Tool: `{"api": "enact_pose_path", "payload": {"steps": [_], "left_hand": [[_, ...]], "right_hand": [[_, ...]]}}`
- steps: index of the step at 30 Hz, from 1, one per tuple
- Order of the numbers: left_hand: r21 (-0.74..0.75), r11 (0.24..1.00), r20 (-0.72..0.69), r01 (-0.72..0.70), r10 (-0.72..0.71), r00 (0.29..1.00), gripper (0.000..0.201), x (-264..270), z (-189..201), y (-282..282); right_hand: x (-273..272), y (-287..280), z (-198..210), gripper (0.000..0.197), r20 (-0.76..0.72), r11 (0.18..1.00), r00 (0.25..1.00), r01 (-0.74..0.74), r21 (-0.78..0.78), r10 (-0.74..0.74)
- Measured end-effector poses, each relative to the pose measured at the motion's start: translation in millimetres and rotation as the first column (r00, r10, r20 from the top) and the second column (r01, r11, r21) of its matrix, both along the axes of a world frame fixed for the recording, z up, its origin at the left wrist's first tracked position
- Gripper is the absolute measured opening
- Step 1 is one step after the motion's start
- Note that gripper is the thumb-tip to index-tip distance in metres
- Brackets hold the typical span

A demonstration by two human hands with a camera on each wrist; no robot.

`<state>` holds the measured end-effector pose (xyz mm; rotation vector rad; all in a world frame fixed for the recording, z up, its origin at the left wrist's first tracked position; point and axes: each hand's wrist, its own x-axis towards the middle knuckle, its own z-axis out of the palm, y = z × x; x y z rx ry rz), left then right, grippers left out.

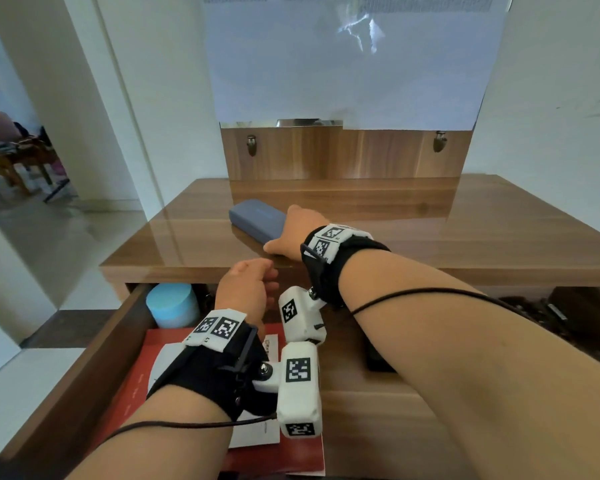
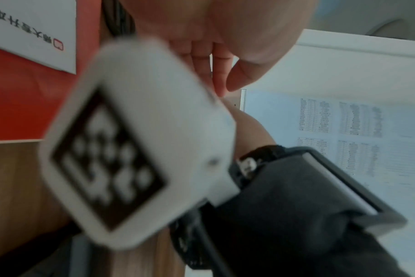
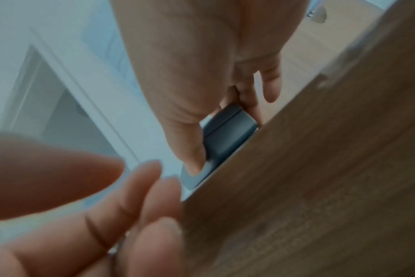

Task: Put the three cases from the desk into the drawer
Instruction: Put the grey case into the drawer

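Note:
A slate-blue oblong case point(image 1: 253, 216) lies at an angle on the wooden desk point(image 1: 465, 230). My right hand point(image 1: 290, 233) grips its near end, thumb on one side and fingers on the other, as the right wrist view shows on the case point(image 3: 228, 138). My left hand point(image 1: 250, 285) hovers over the open drawer point(image 1: 94, 358), just below the desk's front edge, fingers loosely curled and holding nothing point(image 2: 225, 46). A dark case point(image 1: 378, 358) lies in the drawer, partly hidden under my right forearm. No third case is in sight.
In the drawer's back left corner stands a light blue round tub point(image 1: 172, 304). A red folder point(image 1: 298, 455) with white paper lies on the drawer's floor. A paper-covered mirror stands at the desk's back. A doorway opens on the left.

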<state>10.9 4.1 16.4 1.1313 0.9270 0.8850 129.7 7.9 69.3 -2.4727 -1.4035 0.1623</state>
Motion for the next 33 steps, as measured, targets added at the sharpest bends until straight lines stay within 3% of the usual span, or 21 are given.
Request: {"api": "enact_pose_path", "payload": {"steps": [3,7,8,11,14,17,19,25,33], "left_hand": [[0.015,0.998,0.009,-0.056,0.056,0.998,0.008,2,0,0],[-0.002,0.995,0.030,-0.097,0.097,0.995,0.003,6,-3,-4],[-0.015,0.995,0.043,-0.095,0.096,0.994,0.010,7,-4,-6],[0.008,0.999,0.028,-0.034,0.034,0.999,0.030,14,-2,-18],[0.102,0.982,-0.055,0.156,-0.151,0.987,0.022,21,0,-31],[0.056,0.888,-0.197,0.456,-0.438,0.877,0.015,27,-1,-46],[-0.014,0.824,-0.239,0.567,-0.553,0.798,0.014,28,-3,-54],[-0.117,0.751,-0.320,0.650,-0.648,0.691,0.018,24,-15,-64],[-0.196,0.668,-0.415,0.718,-0.720,0.557,0.026,21,-20,-69]], "right_hand": [[6,-15,3,0.053,-0.020,1.000,1.000,-0.011,0.016,0.011],[27,-70,2,0.065,-0.148,0.994,0.986,-0.071,0.086,0.083],[32,-89,1,0.068,-0.172,0.991,0.979,-0.091,0.093,0.107],[50,-152,-1,0.069,-0.227,0.987,0.964,-0.112,0.111,0.135],[71,-206,-10,0.062,-0.328,0.990,0.935,-0.109,0.091,0.133],[83,-248,-22,0.056,-0.446,0.994,0.889,-0.102,0.033,0.106],[87,-266,-29,0.056,-0.495,0.997,0.867,-0.081,-0.012,0.064],[93,-276,-41,0.064,-0.556,0.993,0.831,-0.075,-0.093,0.011],[92,-280,-36,0.068,-0.539,0.978,0.842,-0.138,-0.154,0.034]]}}
